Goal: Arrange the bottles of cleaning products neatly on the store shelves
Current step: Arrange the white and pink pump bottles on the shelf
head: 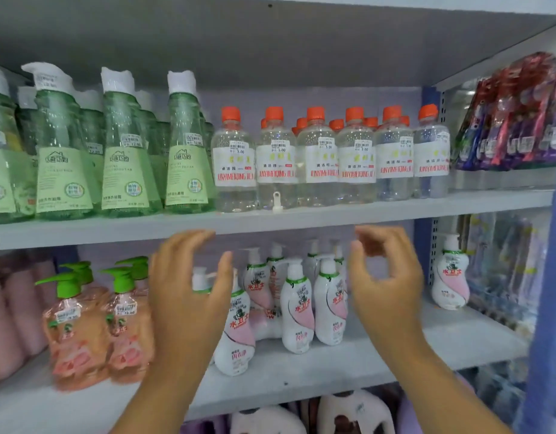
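Both hands are raised in front of the lower shelf (333, 368). My left hand (189, 296) is open, fingers spread, in front of the white-and-pink pump bottles (297, 311). My right hand (386, 283) is open too, fingers curled, holding nothing, to the right of that cluster. The pump bottles stand unevenly, some further forward than others, and one (450, 274) stands alone at the far right. Orange pump bottles with green pumps (79, 327) stand left of my left hand. On the upper shelf (270, 219), green bottles (123, 151) and clear orange-capped bottles (317, 158) stand in rows.
A small white cap (277, 202) lies on the upper shelf's front edge. Packaged toothbrushes (514, 120) hang at the upper right. Pink rolls (10, 321) fill the lower shelf's left end. Large white jugs (355, 411) sit on the shelf below. A blue upright (546, 308) borders the right.
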`<state>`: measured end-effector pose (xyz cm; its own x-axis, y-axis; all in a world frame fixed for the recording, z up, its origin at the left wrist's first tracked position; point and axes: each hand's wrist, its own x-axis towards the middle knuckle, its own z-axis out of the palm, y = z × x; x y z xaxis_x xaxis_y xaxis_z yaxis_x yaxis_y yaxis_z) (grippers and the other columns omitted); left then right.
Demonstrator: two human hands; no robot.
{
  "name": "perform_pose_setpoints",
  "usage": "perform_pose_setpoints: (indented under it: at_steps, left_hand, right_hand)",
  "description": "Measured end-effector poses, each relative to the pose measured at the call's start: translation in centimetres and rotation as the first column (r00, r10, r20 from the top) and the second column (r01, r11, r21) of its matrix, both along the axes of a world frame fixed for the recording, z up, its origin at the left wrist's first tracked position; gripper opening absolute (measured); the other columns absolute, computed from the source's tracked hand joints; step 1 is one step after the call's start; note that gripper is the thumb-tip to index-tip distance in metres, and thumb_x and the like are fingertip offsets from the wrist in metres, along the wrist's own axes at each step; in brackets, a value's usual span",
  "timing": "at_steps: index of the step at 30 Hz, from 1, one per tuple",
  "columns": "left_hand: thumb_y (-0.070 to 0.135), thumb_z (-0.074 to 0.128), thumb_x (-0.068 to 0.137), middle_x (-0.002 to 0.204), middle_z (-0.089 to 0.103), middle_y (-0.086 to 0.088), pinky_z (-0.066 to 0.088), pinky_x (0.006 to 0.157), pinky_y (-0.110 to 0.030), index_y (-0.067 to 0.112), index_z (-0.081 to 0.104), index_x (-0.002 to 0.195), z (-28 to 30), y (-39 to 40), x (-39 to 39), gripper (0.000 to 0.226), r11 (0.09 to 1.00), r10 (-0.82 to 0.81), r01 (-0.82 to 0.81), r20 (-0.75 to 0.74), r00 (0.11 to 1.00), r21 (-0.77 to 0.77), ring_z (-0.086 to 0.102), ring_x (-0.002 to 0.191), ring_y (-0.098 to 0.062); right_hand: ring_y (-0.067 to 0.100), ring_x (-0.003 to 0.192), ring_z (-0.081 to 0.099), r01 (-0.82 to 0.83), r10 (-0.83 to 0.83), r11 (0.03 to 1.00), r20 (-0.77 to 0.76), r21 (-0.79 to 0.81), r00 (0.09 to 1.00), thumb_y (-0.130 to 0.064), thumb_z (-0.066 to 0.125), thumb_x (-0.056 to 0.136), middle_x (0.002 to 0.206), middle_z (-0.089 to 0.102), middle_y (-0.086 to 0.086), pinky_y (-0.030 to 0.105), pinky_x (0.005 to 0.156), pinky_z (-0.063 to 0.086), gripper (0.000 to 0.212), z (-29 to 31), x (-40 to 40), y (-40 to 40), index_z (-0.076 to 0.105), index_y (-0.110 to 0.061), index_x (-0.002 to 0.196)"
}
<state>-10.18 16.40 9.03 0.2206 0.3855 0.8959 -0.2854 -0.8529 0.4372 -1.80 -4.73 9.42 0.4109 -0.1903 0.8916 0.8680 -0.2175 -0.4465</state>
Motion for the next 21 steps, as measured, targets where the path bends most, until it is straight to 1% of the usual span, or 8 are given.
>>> perform_pose_setpoints:
  at_steps: [1, 3, 5, 7, 10, 13, 16, 21]
  left_hand:
    - [0.025, 0.072, 0.09, 0.121, 0.056, 0.012, 0.038, 0.103, -0.019, 0.026, 0.064, 0.122, -2.2, 0.1, -0.1, 0.033, 0.995, -0.04, 0.039, -0.016, 0.999, -0.097, 0.052, 0.116, -0.009]
    - [0.034, 0.073, 0.088, 0.123, 0.056, 0.012, 0.048, 0.101, -0.037, 0.035, 0.06, 0.125, -6.5, 0.6, 0.5, 0.039, 0.947, -0.131, 0.079, -0.147, 0.98, -0.311, 0.057, 0.115, -0.015]
    - [0.035, 0.08, 0.082, 0.126, 0.055, 0.006, 0.051, 0.1, -0.046, 0.031, 0.056, 0.132, -9.9, 1.1, 1.7, 0.056, 0.899, -0.192, 0.043, -0.305, 0.933, -0.436, 0.06, 0.115, -0.02]
    - [0.029, 0.085, 0.078, 0.124, 0.057, 0.002, 0.053, 0.097, -0.047, 0.028, 0.053, 0.137, -12.2, 1.6, 2.8, 0.067, 0.874, -0.249, 0.034, -0.387, 0.888, -0.485, 0.063, 0.11, -0.022]
    - [0.026, 0.084, 0.079, 0.125, 0.061, 0.001, 0.054, 0.092, -0.045, 0.029, 0.052, 0.14, -13.6, 2.3, 3.8, 0.07, 0.875, -0.265, 0.021, -0.442, 0.857, -0.484, 0.063, 0.103, -0.019]
    - [0.031, 0.085, 0.078, 0.121, 0.063, -0.002, 0.054, 0.088, -0.044, 0.026, 0.057, 0.134, -13.8, 2.7, 4.3, 0.063, 0.881, -0.232, -0.02, -0.47, 0.852, -0.472, 0.065, 0.1, -0.021]
    - [0.028, 0.087, 0.076, 0.105, 0.061, -0.005, 0.049, 0.081, -0.038, 0.022, 0.067, 0.121, -13.5, 2.3, 4.3, 0.05, 0.891, -0.228, -0.017, -0.479, 0.847, -0.454, 0.062, 0.088, -0.018]
    - [0.02, 0.088, 0.075, 0.108, 0.066, -0.004, 0.045, 0.072, -0.028, 0.018, 0.067, 0.12, -13.4, 0.0, 4.3, 0.05, 0.87, -0.317, 0.059, -0.462, 0.828, -0.49, 0.06, 0.084, -0.007]
  right_hand:
    - [0.011, 0.093, 0.062, 0.023, -0.022, 1.0, -0.065, 0.017, 0.998, -0.004, 0.064, 0.093, 0.099, 0.061, -0.006, 0.023, 0.086, 0.05, 0.018, -2.4, 0.8, -0.8, 0.068, -0.016, 0.105]
    - [0.011, 0.096, 0.063, -0.025, 0.026, 1.0, -0.332, 0.009, 0.943, -0.009, 0.068, 0.092, 0.105, 0.061, -0.009, 0.031, 0.089, 0.053, 0.022, -6.3, 3.5, -1.6, 0.065, -0.025, 0.107]
    - [0.015, 0.106, 0.062, -0.129, 0.064, 0.99, -0.62, -0.06, 0.782, -0.021, 0.075, 0.089, 0.122, 0.057, -0.005, 0.03, 0.089, 0.05, 0.038, -9.2, 6.5, -1.7, 0.059, -0.026, 0.123]
    - [0.015, 0.115, 0.056, -0.205, 0.032, 0.967, -0.733, -0.148, 0.679, -0.028, 0.082, 0.084, 0.134, 0.049, -0.001, 0.027, 0.093, 0.044, 0.065, -11.2, 8.6, -1.6, 0.049, -0.02, 0.14]
    - [0.013, 0.118, 0.053, -0.277, 0.039, 0.943, -0.768, -0.182, 0.639, -0.032, 0.087, 0.077, 0.131, 0.047, -0.006, 0.031, 0.102, 0.045, 0.072, -12.6, 10.1, -0.5, 0.046, -0.03, 0.136]
    - [0.012, 0.12, 0.059, -0.293, 0.049, 0.938, -0.768, -0.185, 0.639, -0.05, 0.085, 0.061, 0.132, 0.056, -0.008, 0.035, 0.103, 0.052, 0.087, -13.7, 10.9, 0.7, 0.052, -0.026, 0.138]
    - [0.007, 0.113, 0.06, -0.273, 0.042, 0.943, -0.745, -0.191, 0.666, -0.037, 0.086, 0.071, 0.127, 0.054, -0.009, 0.029, 0.1, 0.052, 0.075, -14.2, 10.8, 1.5, 0.051, -0.027, 0.136]
    - [0.001, 0.105, 0.057, -0.151, -0.03, 0.97, -0.708, -0.191, 0.705, -0.031, 0.086, 0.073, 0.114, 0.05, -0.017, 0.022, 0.093, 0.051, 0.064, -14.6, 11.0, 0.2, 0.055, -0.028, 0.129]
